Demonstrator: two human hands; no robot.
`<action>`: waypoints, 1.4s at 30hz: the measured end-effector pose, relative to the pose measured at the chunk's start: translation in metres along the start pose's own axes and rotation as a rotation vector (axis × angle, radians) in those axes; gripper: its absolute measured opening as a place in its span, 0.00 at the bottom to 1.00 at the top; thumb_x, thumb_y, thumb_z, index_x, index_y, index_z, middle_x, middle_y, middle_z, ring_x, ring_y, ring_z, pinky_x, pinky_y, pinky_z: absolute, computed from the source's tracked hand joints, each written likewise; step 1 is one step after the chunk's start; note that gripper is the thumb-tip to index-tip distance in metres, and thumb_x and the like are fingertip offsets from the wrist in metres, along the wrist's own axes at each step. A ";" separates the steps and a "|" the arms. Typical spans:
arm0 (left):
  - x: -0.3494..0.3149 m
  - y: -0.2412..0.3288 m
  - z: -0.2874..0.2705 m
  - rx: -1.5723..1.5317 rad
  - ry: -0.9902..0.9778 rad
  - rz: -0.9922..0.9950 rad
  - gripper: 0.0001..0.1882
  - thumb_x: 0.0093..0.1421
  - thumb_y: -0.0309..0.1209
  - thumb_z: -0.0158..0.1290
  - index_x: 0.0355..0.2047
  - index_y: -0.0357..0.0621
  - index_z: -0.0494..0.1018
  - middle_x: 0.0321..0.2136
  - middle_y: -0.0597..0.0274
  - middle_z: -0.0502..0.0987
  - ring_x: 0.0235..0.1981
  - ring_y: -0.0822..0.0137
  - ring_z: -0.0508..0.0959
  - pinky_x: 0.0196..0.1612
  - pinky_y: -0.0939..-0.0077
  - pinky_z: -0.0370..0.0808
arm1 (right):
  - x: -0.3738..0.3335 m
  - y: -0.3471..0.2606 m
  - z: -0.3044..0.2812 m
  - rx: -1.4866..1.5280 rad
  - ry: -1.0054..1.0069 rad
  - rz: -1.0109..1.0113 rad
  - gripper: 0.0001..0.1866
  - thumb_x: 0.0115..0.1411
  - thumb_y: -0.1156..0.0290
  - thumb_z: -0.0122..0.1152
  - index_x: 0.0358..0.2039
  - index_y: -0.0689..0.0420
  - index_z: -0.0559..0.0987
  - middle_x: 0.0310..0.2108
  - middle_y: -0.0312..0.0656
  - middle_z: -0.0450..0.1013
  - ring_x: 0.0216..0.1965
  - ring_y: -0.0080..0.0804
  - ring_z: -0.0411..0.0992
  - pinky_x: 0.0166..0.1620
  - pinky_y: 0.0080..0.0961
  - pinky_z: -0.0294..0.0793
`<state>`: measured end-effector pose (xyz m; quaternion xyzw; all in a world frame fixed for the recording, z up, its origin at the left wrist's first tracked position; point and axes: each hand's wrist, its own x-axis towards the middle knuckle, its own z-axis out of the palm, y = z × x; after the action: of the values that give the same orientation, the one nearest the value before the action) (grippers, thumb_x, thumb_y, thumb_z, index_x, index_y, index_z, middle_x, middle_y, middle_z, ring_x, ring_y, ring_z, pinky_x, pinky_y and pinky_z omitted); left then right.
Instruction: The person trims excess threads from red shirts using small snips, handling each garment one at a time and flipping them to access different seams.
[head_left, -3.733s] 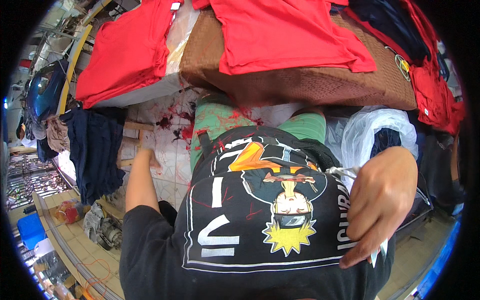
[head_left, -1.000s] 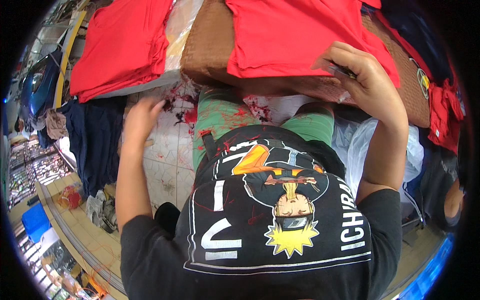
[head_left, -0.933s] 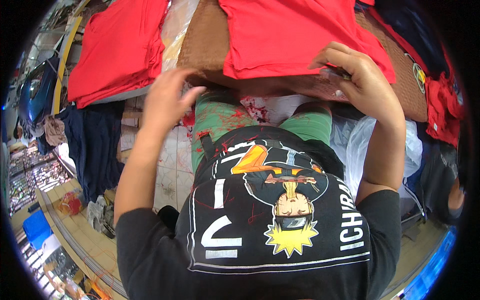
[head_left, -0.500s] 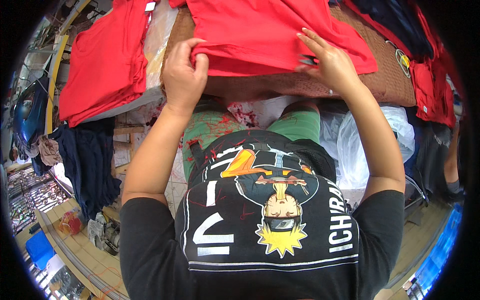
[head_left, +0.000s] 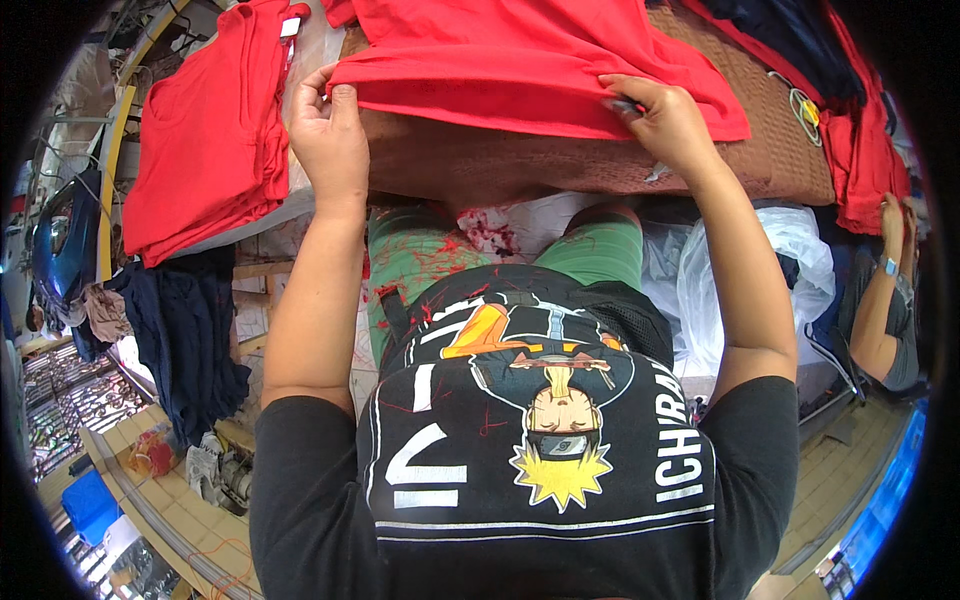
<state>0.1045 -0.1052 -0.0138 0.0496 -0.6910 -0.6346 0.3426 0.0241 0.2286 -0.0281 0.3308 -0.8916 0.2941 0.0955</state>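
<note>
A red garment point(head_left: 520, 50) lies over the brown textured pad in front of me. My left hand point(head_left: 331, 130) is closed on the left end of its near edge, thumb and fingers pinching the cloth. At the right part of the same edge, my right hand point(head_left: 665, 120) pinches the fabric between thumb and fingers. A small dark metallic tool point(head_left: 624, 105), which looks like thread snips, sits in that right hand, mostly hidden by the fingers. Between the two hands the edge is stretched and lifted a little off the pad, showing a fold.
Folded red shirts point(head_left: 215, 130) are stacked to the left. The brown pad point(head_left: 470, 165) spans the front. Dark cloth point(head_left: 185, 340) hangs at lower left; clear plastic bags point(head_left: 735, 290) sit at right. Another person's arm point(head_left: 878, 300) reaches toward red garments point(head_left: 858, 170) at far right.
My left hand has moved left along the edge, and the cloth is now drawn taut. My right hand has closed onto the edge from spread fingers. The other person's hands have come into view.
</note>
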 end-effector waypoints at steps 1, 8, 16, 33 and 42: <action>0.000 0.000 -0.001 0.005 0.010 -0.004 0.09 0.63 0.23 0.48 0.43 0.34 0.70 0.37 0.60 0.76 0.38 0.74 0.76 0.43 0.81 0.73 | 0.000 0.002 -0.004 0.100 -0.042 0.058 0.14 0.57 0.68 0.61 0.42 0.58 0.76 0.38 0.43 0.77 0.36 0.34 0.75 0.41 0.28 0.73; -0.010 0.019 -0.015 -0.461 -0.272 -0.391 0.09 0.65 0.28 0.48 0.43 0.36 0.72 0.36 0.61 0.78 0.38 0.73 0.77 0.44 0.80 0.73 | -0.001 0.004 -0.069 0.638 0.037 0.229 0.08 0.63 0.69 0.56 0.36 0.60 0.76 0.29 0.26 0.68 0.33 0.14 0.63 0.39 0.14 0.65; -0.005 -0.041 -0.032 0.490 -0.389 -0.225 0.11 0.60 0.32 0.56 0.40 0.39 0.76 0.30 0.62 0.79 0.32 0.72 0.78 0.38 0.79 0.73 | 0.030 0.033 -0.035 -0.209 -0.020 0.417 0.22 0.53 0.52 0.66 0.34 0.60 0.77 0.30 0.46 0.76 0.32 0.36 0.73 0.39 0.31 0.71; -0.049 -0.009 0.030 0.678 -0.668 0.256 0.15 0.51 0.26 0.61 0.41 0.47 0.79 0.39 0.62 0.76 0.40 0.62 0.77 0.42 0.70 0.74 | 0.024 -0.078 0.065 0.558 -0.146 0.277 0.11 0.56 0.75 0.59 0.41 0.62 0.76 0.34 0.49 0.77 0.38 0.40 0.77 0.42 0.31 0.74; -0.033 -0.005 0.014 0.415 -0.802 0.167 0.05 0.53 0.25 0.59 0.30 0.39 0.78 0.36 0.60 0.76 0.37 0.64 0.77 0.41 0.74 0.73 | 0.028 -0.072 0.066 0.630 -0.227 0.287 0.16 0.57 0.73 0.61 0.45 0.64 0.74 0.41 0.50 0.76 0.44 0.38 0.76 0.48 0.30 0.73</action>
<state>0.1200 -0.0779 -0.0313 -0.1882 -0.8831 -0.4221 0.0807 0.0509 0.1314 -0.0387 0.2459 -0.7996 0.5262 -0.1528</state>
